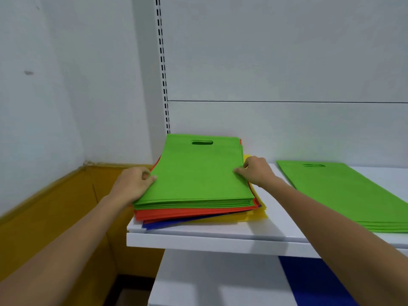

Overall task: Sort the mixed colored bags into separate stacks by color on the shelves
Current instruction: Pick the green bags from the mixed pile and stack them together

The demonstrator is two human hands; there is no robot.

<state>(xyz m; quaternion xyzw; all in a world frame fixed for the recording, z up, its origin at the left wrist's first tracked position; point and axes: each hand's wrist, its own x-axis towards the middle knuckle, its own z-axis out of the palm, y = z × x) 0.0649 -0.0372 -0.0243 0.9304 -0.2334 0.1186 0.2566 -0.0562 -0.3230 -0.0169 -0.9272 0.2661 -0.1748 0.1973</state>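
Nearest me, at five o'clock, a blue stack (309, 281) lies on the lower shelf (198, 283). On the upper shelf (220, 238), my left hand (132, 184) pinches the left edge and my right hand (256, 173) the right edge of the green bags (198, 171) topping the mixed pile (194, 214) at twelve o'clock. Orange, blue and yellow bags lie beneath. At three o'clock sits a sorted green stack (344, 191). I judge the sorting less than half done.

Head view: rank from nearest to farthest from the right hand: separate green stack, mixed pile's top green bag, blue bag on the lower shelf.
1. Top green fabric bag of mixed pile: right hand grips its right edge.
2. Separate stack of flat green bags: to the right, same shelf.
3. Flat blue bag: lower shelf, below.
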